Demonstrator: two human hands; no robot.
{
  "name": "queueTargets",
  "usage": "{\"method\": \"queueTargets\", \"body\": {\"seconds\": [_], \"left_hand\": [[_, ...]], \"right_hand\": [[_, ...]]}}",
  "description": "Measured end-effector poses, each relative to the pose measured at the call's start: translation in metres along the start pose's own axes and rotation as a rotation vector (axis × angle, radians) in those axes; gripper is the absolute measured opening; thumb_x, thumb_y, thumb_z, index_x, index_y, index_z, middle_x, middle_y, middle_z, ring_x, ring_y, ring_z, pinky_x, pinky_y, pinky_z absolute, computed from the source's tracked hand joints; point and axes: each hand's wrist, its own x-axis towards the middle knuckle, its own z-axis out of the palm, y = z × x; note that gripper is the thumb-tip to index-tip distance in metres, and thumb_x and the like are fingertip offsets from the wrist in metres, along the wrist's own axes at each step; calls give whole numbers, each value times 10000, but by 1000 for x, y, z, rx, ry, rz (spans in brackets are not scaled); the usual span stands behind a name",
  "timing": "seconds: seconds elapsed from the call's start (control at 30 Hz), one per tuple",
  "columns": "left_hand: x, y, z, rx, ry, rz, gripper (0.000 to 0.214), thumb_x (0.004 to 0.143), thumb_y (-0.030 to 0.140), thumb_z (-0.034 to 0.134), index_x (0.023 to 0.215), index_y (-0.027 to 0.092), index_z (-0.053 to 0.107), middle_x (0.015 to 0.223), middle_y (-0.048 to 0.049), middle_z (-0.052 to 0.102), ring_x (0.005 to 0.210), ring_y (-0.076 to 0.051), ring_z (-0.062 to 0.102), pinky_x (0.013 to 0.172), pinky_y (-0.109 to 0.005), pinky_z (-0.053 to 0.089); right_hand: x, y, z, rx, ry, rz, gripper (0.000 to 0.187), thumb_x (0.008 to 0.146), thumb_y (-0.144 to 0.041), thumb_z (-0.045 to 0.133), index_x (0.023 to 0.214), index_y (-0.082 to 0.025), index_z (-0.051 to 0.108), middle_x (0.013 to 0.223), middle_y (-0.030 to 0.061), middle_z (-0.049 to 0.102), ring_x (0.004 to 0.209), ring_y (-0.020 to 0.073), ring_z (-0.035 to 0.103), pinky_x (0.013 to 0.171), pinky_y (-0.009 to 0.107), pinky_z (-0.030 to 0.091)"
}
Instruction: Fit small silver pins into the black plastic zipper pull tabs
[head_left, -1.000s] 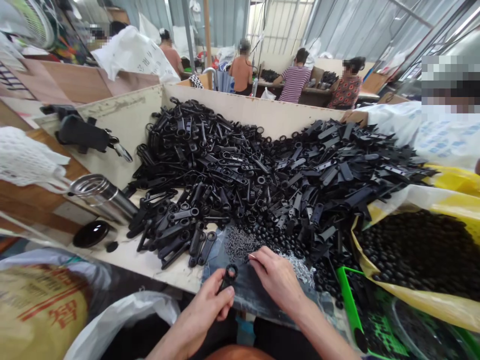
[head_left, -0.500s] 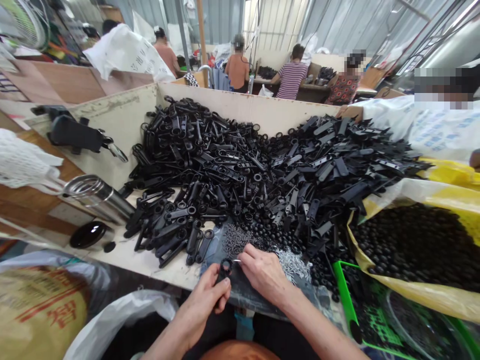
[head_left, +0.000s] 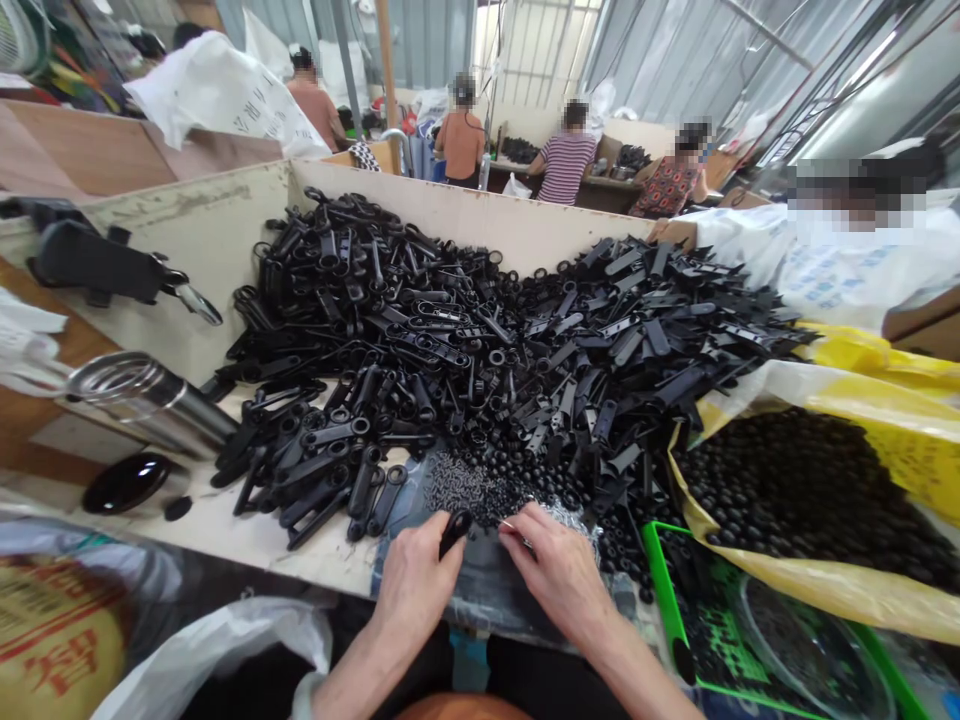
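My left hand (head_left: 416, 575) is closed around a black plastic piece (head_left: 454, 530), whose rounded end stands up beyond the thumb. Between the thumb and fingertips of my right hand (head_left: 561, 570) is a thin silver pin (head_left: 508, 524), its tip pointing left toward that piece but apart from it. Both hands are over a dark blue-grey mat (head_left: 487, 590). Just beyond them lie a heap of small dark grey bits (head_left: 457, 485), round black beads (head_left: 544, 478) and a pile of silver pins (head_left: 576, 520), partly covered by my right hand.
Black ringed handles (head_left: 330, 430) and flat black pieces (head_left: 637, 320) fill the board-walled worktable. Left are a steel flask (head_left: 161, 400) and a phone clamp (head_left: 97, 265). Right are a bead-filled yellow sack (head_left: 810, 480) and a green basket (head_left: 660, 570). Several people work behind.
My left hand has moved forward and turned the black piece, so its ring no longer faces me. My right hand with the pin has drawn away to the right. The view has shifted slightly.
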Motion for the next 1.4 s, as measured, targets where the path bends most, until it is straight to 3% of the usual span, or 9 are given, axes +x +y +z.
{"method": "queueTargets", "body": {"seconds": [0.3, 0.6, 0.67, 0.73, 0.83, 0.97, 1.1, 1.3, 1.4], "left_hand": [[11, 8, 10, 225, -23, 22, 103, 916, 179, 595, 944, 210, 690, 871, -110, 793, 877, -305, 752, 688, -309, 413], [4, -5, 18, 150, -18, 103, 167, 893, 90, 528, 877, 190, 661, 840, -119, 767, 839, -306, 741, 678, -316, 423], [2, -8, 15, 84, -3, 129, 166, 929, 150, 511, 833, 202, 636, 809, -79, 749, 797, -254, 723, 678, -293, 429], [0, -10, 11, -49, 15, 119, 206, 970, 294, 498, 829, 206, 621, 741, -37, 704, 700, -201, 677, 634, -263, 432], [-3, -9, 6, -498, -41, -2, 327, 915, 511, 552, 885, 194, 621, 567, 44, 543, 485, -129, 496, 484, -222, 363], [-11, -6, 4, -909, -66, -112, 445, 792, 605, 689, 870, 172, 621, 469, 110, 393, 405, -70, 298, 422, -189, 248], [-14, -9, 6, -933, -49, -129, 460, 789, 629, 684, 855, 176, 635, 457, 96, 417, 404, -81, 319, 421, -196, 262], [-4, -20, 6, -465, 210, 29, 259, 848, 462, 608, 763, 220, 644, 681, -45, 670, 649, -215, 605, 625, -288, 413], [0, -22, 6, -456, 197, 29, 244, 849, 442, 601, 736, 227, 621, 641, -36, 665, 622, -220, 614, 615, -293, 393]], "right_hand": [[16, -14, 10, -36, -90, 120, 164, 976, -203, 626, 836, -221, 710, 872, 12, 707, 754, 174, 712, 597, 255, 410], [11, -13, 9, 84, -93, 138, 176, 961, -149, 610, 843, -195, 732, 856, 28, 691, 741, 176, 680, 629, 257, 410], [8, -13, 6, 262, -53, 168, 181, 956, -192, 617, 823, -201, 740, 791, 7, 662, 716, 158, 644, 635, 244, 414], [8, -15, 4, 604, 8, 233, 189, 933, -281, 644, 799, -203, 751, 722, -10, 616, 654, 141, 574, 603, 237, 398], [9, -25, 6, 1108, 65, 366, 297, 872, -472, 704, 800, -189, 758, 653, -26, 547, 565, 111, 424, 520, 227, 324], [10, -41, 14, 1375, 47, 492, 440, 747, -606, 803, 793, -172, 747, 613, -42, 494, 524, 78, 274, 460, 208, 211], [9, -44, 22, 1365, 33, 511, 434, 751, -607, 795, 808, -179, 744, 637, -32, 522, 524, 86, 289, 465, 217, 210], [14, -37, 29, 940, 220, 321, 345, 846, -522, 703, 731, -201, 756, 720, 25, 617, 656, 171, 505, 625, 280, 382], [17, -34, 33, 984, 209, 369, 355, 812, -544, 729, 728, -200, 754, 705, 23, 621, 641, 171, 510, 607, 274, 391]]}}
